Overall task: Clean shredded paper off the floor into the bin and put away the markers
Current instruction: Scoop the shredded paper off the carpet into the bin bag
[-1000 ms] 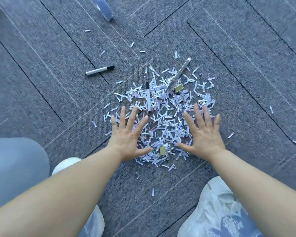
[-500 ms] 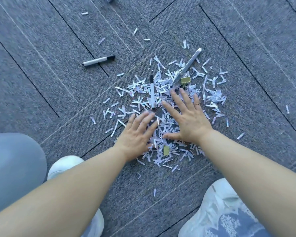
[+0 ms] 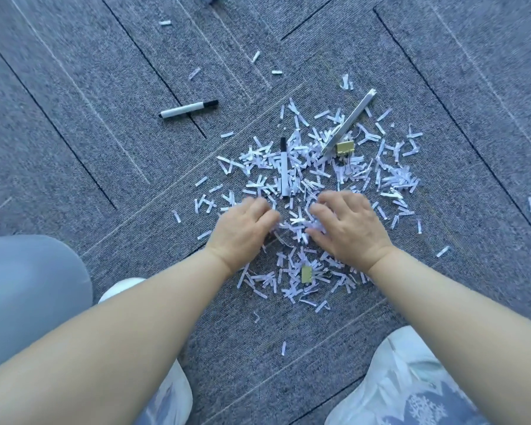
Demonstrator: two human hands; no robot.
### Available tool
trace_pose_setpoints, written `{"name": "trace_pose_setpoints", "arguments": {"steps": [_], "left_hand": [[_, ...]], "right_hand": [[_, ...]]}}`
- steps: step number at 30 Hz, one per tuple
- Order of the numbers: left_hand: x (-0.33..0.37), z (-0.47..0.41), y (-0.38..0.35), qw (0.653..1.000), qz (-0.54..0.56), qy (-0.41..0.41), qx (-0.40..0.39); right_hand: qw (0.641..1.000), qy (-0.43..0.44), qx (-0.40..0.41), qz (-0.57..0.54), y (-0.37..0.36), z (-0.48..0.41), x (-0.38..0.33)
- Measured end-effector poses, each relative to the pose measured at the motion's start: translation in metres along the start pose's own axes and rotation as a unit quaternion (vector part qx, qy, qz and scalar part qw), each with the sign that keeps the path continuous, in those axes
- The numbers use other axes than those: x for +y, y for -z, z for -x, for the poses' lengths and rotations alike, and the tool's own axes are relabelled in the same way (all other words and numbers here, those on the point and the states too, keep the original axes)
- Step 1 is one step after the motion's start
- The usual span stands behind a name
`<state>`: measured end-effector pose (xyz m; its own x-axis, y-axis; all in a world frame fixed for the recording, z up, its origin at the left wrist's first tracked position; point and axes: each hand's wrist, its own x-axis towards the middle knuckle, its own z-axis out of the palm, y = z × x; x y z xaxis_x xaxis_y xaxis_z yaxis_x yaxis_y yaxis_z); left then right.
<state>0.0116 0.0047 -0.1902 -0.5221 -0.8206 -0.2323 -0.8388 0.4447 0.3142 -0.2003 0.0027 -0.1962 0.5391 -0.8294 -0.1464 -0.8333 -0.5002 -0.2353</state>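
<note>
Grey carpet tile covers the floor (image 3: 74, 124), and the shredded paper (image 3: 307, 176) lies on it as a loose, wide scatter ahead of the person's shoes. Both hands are down in the near half of the pile. The left hand (image 3: 242, 230) and the right hand (image 3: 351, 230) face each other with fingers curled inward, each gripping into a small clump of strips bunched between them. The fingertips are blurred, so the firmness of the hold cannot be judged.

One marker (image 3: 284, 167) lies in the pile itself, just beyond the hands, with strips against it on both sides. A second marker (image 3: 189, 109) lies well apart on bare carpet to the left. The bin is not in view.

Likely faults from this position:

- Foreign items in the scoop. A gold binder clip (image 3: 306, 273) sits among the strips near the wrists, another clip (image 3: 345, 147) rests at the far edge beside a metal strip (image 3: 348, 121), and the buried marker is close to the fingers — any of these could be raked up and binned with the paper.
- Spillage. The strips are short and light, so a loose two-handed lift would probably shed them through the gaps on the way to the bin.
- Residue. Single strips lie far out on all sides; one central scoop will not collect them, and carpet fibres may hold flat pieces down.
</note>
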Motion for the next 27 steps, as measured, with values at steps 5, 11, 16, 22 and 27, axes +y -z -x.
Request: {"name": "trace_pose_setpoints", "arguments": {"steps": [5, 11, 16, 22, 27], "left_hand": [[-0.015, -0.024, 0.017, 0.988, -0.048, 0.084, -0.12], [-0.016, -0.066, 0.027, 0.981, -0.085, 0.081, -0.154], [-0.007, -0.056, 0.023, 0.986, -0.054, 0.051, -0.152], [-0.004, -0.014, 0.01, 0.99, -0.046, 0.008, -0.133], [-0.011, 0.005, 0.007, 0.987, -0.088, 0.007, -0.133]], "right_hand": [[0.985, -0.068, -0.158, 0.032, 0.013, -0.03, 0.003], [0.98, -0.106, -0.166, 0.029, 0.025, -0.058, 0.009], [0.98, -0.061, -0.182, 0.051, 0.026, -0.055, 0.005], [0.99, -0.032, -0.134, -0.008, 0.013, -0.012, -0.006], [0.99, -0.134, -0.037, -0.031, 0.014, -0.001, 0.018]]}}
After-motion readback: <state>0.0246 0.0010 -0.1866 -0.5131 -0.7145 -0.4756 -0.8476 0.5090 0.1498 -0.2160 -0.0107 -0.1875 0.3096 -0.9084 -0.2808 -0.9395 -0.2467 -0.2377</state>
